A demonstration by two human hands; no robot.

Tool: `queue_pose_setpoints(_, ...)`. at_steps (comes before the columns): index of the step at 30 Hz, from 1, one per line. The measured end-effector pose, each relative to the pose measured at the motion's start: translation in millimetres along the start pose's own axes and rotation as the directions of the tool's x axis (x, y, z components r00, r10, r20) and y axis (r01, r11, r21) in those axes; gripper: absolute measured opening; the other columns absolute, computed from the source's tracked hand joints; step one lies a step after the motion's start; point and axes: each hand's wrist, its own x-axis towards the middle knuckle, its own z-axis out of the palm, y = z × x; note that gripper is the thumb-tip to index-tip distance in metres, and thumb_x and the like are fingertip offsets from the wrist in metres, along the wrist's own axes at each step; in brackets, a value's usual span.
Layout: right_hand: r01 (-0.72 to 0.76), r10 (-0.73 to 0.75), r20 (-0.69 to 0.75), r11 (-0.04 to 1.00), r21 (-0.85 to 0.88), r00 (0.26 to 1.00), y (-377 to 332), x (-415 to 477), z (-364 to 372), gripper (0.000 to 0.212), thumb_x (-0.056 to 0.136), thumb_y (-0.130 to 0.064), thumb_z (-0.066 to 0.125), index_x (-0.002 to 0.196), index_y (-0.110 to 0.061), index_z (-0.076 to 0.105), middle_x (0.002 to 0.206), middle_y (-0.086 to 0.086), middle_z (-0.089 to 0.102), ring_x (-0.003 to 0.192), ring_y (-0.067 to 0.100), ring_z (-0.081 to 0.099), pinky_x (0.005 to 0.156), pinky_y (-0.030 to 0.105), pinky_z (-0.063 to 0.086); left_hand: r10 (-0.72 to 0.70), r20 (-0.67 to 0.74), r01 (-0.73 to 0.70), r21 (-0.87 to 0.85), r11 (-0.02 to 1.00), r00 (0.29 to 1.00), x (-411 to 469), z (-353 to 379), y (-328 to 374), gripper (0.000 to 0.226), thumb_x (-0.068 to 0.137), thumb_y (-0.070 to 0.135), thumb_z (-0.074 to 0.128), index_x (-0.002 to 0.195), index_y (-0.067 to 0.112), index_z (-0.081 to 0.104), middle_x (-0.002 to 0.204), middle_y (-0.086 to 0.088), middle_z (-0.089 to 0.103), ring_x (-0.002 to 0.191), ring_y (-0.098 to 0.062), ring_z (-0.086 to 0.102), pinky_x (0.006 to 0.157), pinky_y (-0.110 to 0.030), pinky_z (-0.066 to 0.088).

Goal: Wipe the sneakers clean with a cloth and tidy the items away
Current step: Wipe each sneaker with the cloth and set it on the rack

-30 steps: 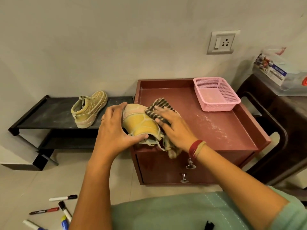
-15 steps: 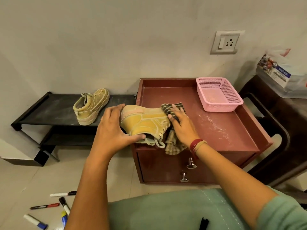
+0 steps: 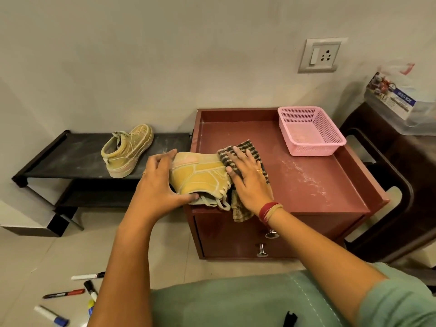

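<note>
Two hands bracket the sneaker, on its side at the cabinet's near-left corner, long axis left to right. Left hand grips the heel; right hand, fingers flat, presses the cloth onto the toe.

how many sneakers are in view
2. One sneaker lies on the cabinet, held by the left hand, right hand pressing the cloth against it; the other sneaker stands on the rack.
</note>
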Motion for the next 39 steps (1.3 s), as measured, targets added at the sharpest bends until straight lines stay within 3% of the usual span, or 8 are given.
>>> queue_pose_setpoints(10, -0.410, 0.470, -0.062, 0.820, 0.398, 0.880, 38, 14, -27, 0.026, 0.099, -0.022, 0.042, 0.112, -0.006, 0.058, 0.105, 0.009, 0.062, 0.108, 0.031, 0.057, 0.081, 0.028, 0.042, -0.027, -0.019, 0.026, -0.045, 0.999, 0.999, -2, -1, 7, 0.113, 0.052, 0.044, 0.089, 0.146, 0.029, 0.029, 0.140, -0.002, 0.030, 0.124, -0.023, 0.041, 0.098, -0.038, 0.040)
queue_pose_setpoints(14, -0.188, 0.237, -0.085, 0.905, 0.382, 0.968, 2, 10, -17, 0.040, 0.098, -0.032, 0.040, 0.137, -0.020, 0.043, 0.143, 0.005, 0.043, 0.135, 0.019, 0.034, 0.112, 0.033, 0.027, -0.028, -0.024, 0.027, -0.053, 0.998, 0.999, -2, -1, 7, 0.113, 0.049, 0.044, 0.090, 0.145, 0.028, 0.031, 0.138, -0.001, 0.032, 0.121, -0.020, 0.043, 0.095, -0.034, 0.039)
queue_pose_setpoints(17, -0.038, 0.036, 0.056, 0.998, 0.040, 0.998, 2, 1, -1, 0.042, 0.098, -0.044, 0.034, 0.139, -0.043, 0.029, 0.156, -0.007, 0.016, 0.144, 0.015, 0.001, 0.115, 0.043, 0.001, -0.028, -0.013, 0.027, -0.092, 0.995, 1.000, -2, -1, 6, 0.114, 0.048, 0.043, 0.091, 0.145, 0.030, 0.030, 0.138, 0.000, 0.031, 0.123, -0.018, 0.039, 0.097, -0.033, 0.037)
queue_pose_setpoints(20, -0.064, 0.064, 0.004, 0.997, 0.043, 0.998, 14, 3, 4, 0.044, 0.098, -0.045, 0.032, 0.141, -0.042, 0.024, 0.157, -0.008, 0.011, 0.145, 0.016, -0.005, 0.116, 0.042, 0.002, -0.061, 0.061, 0.072, -0.203, 0.976, 0.996, -2, 1, 1, 0.118, 0.047, 0.043, 0.091, 0.144, 0.040, 0.024, 0.141, 0.000, 0.026, 0.123, -0.012, 0.033, 0.101, -0.033, 0.033)
queue_pose_setpoints(23, -0.248, 0.263, -0.040, 0.944, 0.218, 0.964, 25, 10, 2, 0.045, 0.099, -0.038, 0.035, 0.142, -0.026, 0.032, 0.153, 0.003, 0.026, 0.142, 0.021, 0.016, 0.115, 0.034, 0.016, -0.072, 0.097, 0.100, -0.317, 0.943, 0.993, -2, 2, -3, 0.122, 0.038, 0.057, 0.088, 0.141, 0.051, 0.021, 0.140, 0.003, 0.026, 0.129, -0.018, 0.036, 0.107, -0.041, 0.036)
queue_pose_setpoints(27, -0.363, 0.483, -0.127, 0.784, 0.503, 0.866, 14, 16, -22, 0.031, 0.100, -0.025, 0.039, 0.123, -0.008, 0.052, 0.113, 0.006, 0.058, 0.111, 0.024, 0.053, 0.080, 0.021, 0.042, -0.034, -0.003, 0.031, -0.334, 0.942, 0.999, -1, 3, 2, 0.118, 0.035, 0.063, 0.083, 0.139, 0.047, 0.028, 0.133, 0.012, 0.032, 0.129, -0.016, 0.039, 0.105, -0.041, 0.039)
queue_pose_setpoints(34, 0.149, -0.118, -0.109, 0.928, 0.342, 0.987, -88, 15, -41, 0.045, 0.092, -0.039, 0.045, 0.135, -0.027, 0.046, 0.148, 0.001, 0.036, 0.138, 0.015, 0.028, 0.114, 0.037, 0.023, 0.144, -0.168, -0.203, -0.418, 0.885, 0.975, 0, -3, 53, 0.130, 0.044, 0.046, 0.090, 0.147, 0.038, 0.011, 0.141, 0.015, 0.036, 0.126, 0.005, 0.040, 0.100, -0.013, 0.038)
queue_pose_setpoints(39, 0.129, -0.151, 0.026, 0.907, 0.402, 0.988, -70, 14, -33, 0.039, 0.090, -0.049, 0.044, 0.128, -0.054, 0.037, 0.153, -0.008, 0.027, 0.143, 0.012, 0.018, 0.116, 0.048, 0.017, 0.162, -0.163, -0.213, -0.376, 0.902, 0.973, -2, -7, 60, 0.136, 0.045, 0.038, 0.092, 0.149, 0.034, 0.005, 0.131, 0.026, 0.036, 0.120, 0.017, 0.038, 0.099, -0.010, 0.035)
